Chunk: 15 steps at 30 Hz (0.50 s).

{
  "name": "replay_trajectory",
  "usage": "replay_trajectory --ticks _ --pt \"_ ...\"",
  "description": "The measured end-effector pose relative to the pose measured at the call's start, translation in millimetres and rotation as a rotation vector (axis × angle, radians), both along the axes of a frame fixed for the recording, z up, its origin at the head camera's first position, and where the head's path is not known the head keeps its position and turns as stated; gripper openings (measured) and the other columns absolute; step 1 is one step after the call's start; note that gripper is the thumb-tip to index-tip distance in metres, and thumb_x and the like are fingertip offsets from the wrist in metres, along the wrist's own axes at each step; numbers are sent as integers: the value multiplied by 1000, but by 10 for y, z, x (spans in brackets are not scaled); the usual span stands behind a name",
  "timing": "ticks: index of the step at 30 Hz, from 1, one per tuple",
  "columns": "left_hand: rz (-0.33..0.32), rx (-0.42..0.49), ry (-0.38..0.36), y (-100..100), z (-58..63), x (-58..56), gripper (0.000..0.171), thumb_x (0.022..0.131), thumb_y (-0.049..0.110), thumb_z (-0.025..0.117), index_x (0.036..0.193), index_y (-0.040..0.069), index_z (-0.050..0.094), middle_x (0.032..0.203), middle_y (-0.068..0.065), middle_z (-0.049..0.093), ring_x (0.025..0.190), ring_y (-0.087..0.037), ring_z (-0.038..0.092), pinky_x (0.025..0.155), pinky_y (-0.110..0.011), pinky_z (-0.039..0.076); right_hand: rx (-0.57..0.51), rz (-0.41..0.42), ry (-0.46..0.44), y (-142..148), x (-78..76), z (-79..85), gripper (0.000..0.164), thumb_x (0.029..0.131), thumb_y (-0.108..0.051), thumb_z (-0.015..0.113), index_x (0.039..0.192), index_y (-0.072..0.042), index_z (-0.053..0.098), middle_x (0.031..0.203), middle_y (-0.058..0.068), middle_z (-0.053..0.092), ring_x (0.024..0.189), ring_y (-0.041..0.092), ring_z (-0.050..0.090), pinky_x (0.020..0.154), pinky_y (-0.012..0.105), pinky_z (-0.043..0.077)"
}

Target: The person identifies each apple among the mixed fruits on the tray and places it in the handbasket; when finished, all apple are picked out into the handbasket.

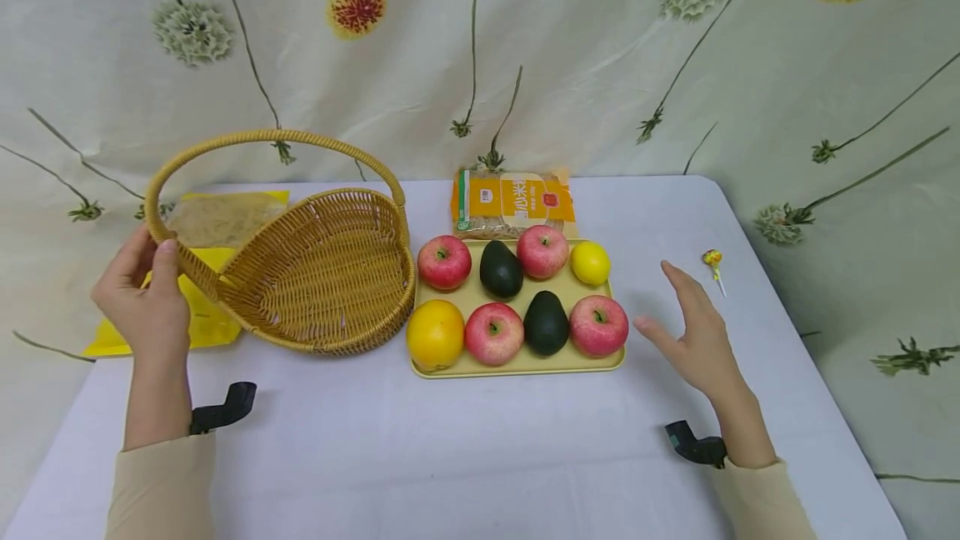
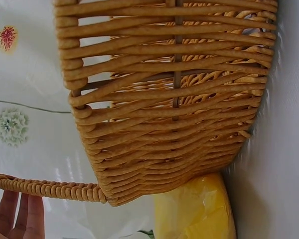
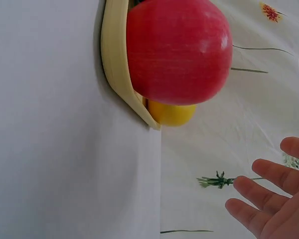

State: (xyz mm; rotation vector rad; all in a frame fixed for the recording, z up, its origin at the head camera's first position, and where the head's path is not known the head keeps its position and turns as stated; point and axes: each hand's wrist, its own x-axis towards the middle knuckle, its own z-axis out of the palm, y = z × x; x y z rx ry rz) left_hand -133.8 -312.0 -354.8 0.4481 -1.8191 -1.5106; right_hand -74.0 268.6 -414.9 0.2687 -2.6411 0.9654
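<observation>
We see a left hand [image 1: 150, 298] gripping the coiled, rope-like handle [image 1: 277, 137] of a golden-brown wicker basket [image 1: 330, 273], which stands at the left of a white-covered table [image 1: 450, 457]. The handle rises in a broad arch over a rounded bowl, whose woven wall, seen close from the left wrist, shows glossy, uneven strands with gaps between them. We cannot tell whether its whole base meets the table. Beside the basket we find a glossy yellow packet [image 1: 210, 307], partly hidden behind the wicker. Just to the basket's right, a shallow, round-cornered cream tray [image 1: 517, 373] bears four smooth, streaked red apples [image 1: 494, 333], two dark, pear-shaped avocados [image 1: 546, 323], a round orange [image 1: 435, 334] and a small lemon [image 1: 590, 262]. Behind it leans a crinkled orange packet [image 1: 513, 202]. We see the right hand [image 1: 693, 340] spread in the air, thumb away from the fingers, between the nearest apple and a thin-sticked lollipop [image 1: 712, 257]. Flower-printed, softly creased cloth [image 1: 570, 65] hangs behind.
</observation>
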Motion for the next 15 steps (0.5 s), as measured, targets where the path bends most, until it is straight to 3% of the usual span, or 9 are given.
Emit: replay_trajectory --ticks 15 --pt "4 39 5 18 8 10 29 94 15 63 123 16 69 99 10 67 93 -7 58 80 -6 49 -64 85 -64 -220 38 -157 85 82 -14 77 153 -8 30 149 21 41 131 38 44 104 61 40"
